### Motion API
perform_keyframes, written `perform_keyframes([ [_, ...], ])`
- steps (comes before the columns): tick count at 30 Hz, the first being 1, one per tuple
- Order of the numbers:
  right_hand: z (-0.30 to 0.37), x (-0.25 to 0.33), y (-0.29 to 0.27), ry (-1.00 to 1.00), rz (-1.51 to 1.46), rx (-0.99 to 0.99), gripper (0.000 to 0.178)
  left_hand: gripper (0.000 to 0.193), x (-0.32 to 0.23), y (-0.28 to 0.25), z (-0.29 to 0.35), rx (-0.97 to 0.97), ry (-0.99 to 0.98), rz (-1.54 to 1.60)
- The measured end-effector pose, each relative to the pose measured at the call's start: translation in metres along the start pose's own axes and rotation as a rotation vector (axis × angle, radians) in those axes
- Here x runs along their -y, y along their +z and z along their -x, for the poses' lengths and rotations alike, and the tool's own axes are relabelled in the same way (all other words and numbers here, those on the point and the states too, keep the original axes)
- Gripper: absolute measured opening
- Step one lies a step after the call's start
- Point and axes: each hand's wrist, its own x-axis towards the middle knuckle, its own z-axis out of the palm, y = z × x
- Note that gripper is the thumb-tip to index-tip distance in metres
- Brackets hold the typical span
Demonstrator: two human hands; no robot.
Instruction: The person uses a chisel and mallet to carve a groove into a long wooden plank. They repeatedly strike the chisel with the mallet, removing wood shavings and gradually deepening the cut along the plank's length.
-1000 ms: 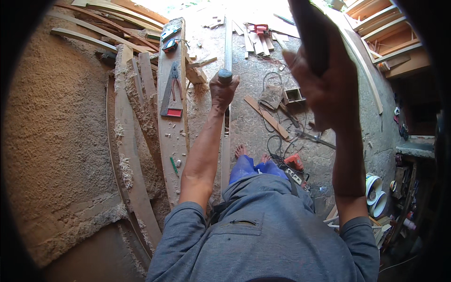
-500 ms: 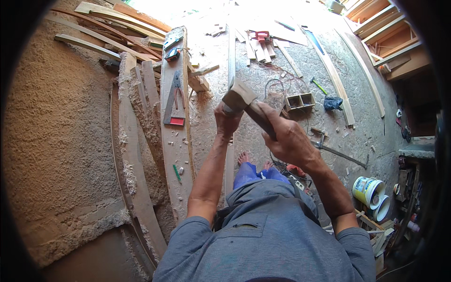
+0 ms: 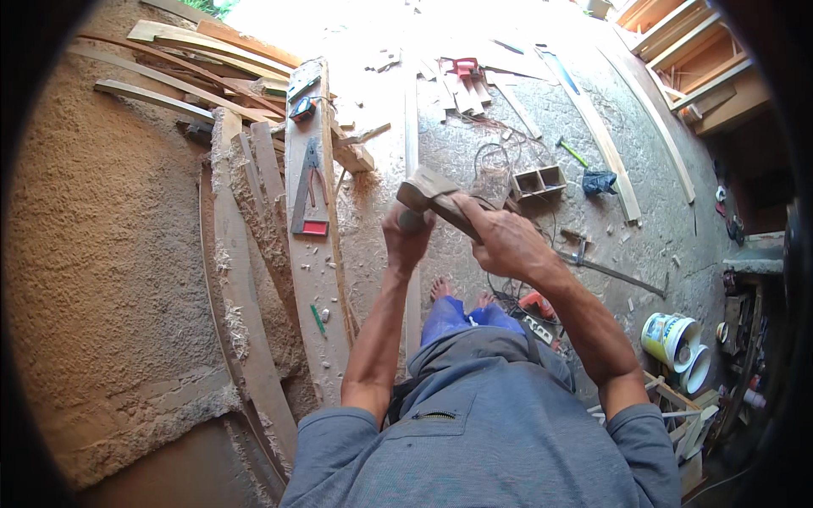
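My right hand is wrapped round the handle of a wooden mallet, its blocky head pointing up and left. Right under that head, my left hand is closed round an upright tool with a rounded grey handle end; its lower part is hidden by the hand. The mallet head overlaps the handle end, and I cannot tell whether they touch. Below and beyond my left hand runs a long narrow wooden board.
On my left a plank carries a try square, pliers, a tape measure and a green pencil. Across the floor lie a divided wooden box, a bar clamp, a green-handled hammer, cables and buckets.
Both hands sit slightly lower in the picture, and the mallet has come down and a little left with my right hand. My grips look the same, while the whole view has shifted slightly.
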Motion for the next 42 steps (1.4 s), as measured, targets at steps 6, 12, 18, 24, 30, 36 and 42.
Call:
perform_keyframes([
  [6, 0.004, 0.019, -0.021, -0.099, -0.226, -0.244, 0.076, 0.023, 0.051, 0.006, -0.030, 0.104, -0.255, 0.086],
  [12, -0.028, 0.005, -0.007, 0.048, 0.123, 0.010, 0.075, 0.023, 0.036, 0.031, -0.039, -0.071, -0.114, 0.130],
  [18, 0.018, -0.076, 0.058, 0.201, -0.244, -0.129, 0.072, 0.024, 0.024, 0.025, -0.003, -0.137, -0.021, -0.174],
  [24, 0.061, -0.132, 0.106, 0.670, -0.466, -0.025, 0.074, 0.018, 0.130, 0.071, -0.106, 0.224, -0.760, -0.148],
  [30, 0.117, -0.164, 0.128, 0.883, -0.507, 0.119, 0.064, 0.016, 0.116, 0.067, -0.109, 0.259, -0.800, -0.013],
  [36, 0.173, -0.185, 0.163, 1.074, -0.435, 0.234, 0.062, 0.023, 0.038, 0.004, -0.097, 0.746, -0.637, 0.598],
  [42, 0.203, -0.187, 0.177, 1.090, -0.617, 0.167, 0.046, 0.029, -0.020, -0.023, -0.094, 0.708, -0.819, 1.258],
])
